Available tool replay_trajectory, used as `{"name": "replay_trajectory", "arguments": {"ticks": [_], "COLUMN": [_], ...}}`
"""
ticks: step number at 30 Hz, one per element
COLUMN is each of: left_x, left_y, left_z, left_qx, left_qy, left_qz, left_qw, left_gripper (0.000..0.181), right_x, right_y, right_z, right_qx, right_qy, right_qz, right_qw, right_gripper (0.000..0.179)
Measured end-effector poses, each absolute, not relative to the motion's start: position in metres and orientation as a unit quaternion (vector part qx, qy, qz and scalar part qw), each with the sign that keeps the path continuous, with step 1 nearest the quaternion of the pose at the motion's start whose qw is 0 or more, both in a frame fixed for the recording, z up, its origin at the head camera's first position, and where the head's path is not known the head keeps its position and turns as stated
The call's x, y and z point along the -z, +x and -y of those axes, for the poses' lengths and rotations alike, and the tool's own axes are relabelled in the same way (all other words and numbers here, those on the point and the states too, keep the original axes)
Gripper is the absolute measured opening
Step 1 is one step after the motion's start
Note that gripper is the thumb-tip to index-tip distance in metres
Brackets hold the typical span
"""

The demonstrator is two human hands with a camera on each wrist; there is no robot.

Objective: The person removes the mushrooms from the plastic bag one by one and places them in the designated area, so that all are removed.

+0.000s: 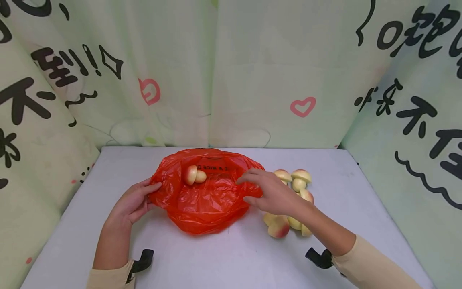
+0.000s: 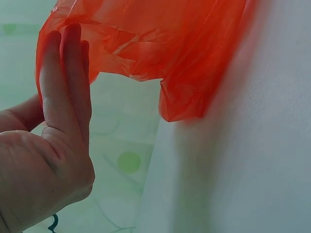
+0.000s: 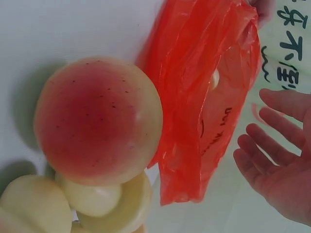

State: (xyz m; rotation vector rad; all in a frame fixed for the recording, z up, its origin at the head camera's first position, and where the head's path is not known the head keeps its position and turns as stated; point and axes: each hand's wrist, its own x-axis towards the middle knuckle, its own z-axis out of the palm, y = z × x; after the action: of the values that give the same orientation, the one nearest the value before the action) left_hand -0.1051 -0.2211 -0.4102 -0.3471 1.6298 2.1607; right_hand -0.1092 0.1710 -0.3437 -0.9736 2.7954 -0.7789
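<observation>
A red plastic bag (image 1: 213, 208) lies spread with its mouth open, and inside it at the left rests a toy mushroom (image 1: 195, 176) with a reddish cap and cream stem. My left hand (image 1: 135, 200) pinches the bag's left edge between thumb and fingers; in the left wrist view the fingers (image 2: 73, 82) show through the thin plastic. Over the bag's right edge is my right hand (image 1: 268, 190), fingers spread and loosely bent, holding nothing. The right wrist view shows that hand (image 3: 284, 150) beside the bag (image 3: 184, 97), palm empty.
Several more toy mushrooms (image 1: 278, 226) are grouped on the white table (image 1: 202, 265) right of the bag, partly hidden by the right forearm. One reddish cap (image 3: 99, 121) looms large in the right wrist view. Printed curtains (image 1: 252, 60) stand behind the table and at both sides.
</observation>
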Motion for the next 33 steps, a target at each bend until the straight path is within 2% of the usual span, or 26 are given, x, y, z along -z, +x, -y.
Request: {"name": "replay_trajectory", "arguments": {"ticks": [11,25,33], "left_x": [0.409,0.409,0.410], "left_y": [-0.106,-0.105,-0.105], "left_z": [0.221,0.218,0.218], "left_qx": [-0.771,-0.769,-0.768], "left_qy": [-0.122,-0.129,-0.130], "left_qz": [-0.591,-0.591,-0.592], "left_qw": [0.203,0.204,0.206], "left_gripper": [0.066,0.068,0.066], "right_x": [0.348,0.351,0.353], "right_y": [-0.133,-0.154,-0.165], "right_z": [-0.152,-0.132,-0.119], "right_qx": [0.289,0.284,0.282], "right_qy": [-0.311,-0.327,-0.329], "right_qz": [-0.903,-0.900,-0.900], "right_qw": [0.063,0.047,0.059], "right_gripper": [0.038,0.036,0.037]}}
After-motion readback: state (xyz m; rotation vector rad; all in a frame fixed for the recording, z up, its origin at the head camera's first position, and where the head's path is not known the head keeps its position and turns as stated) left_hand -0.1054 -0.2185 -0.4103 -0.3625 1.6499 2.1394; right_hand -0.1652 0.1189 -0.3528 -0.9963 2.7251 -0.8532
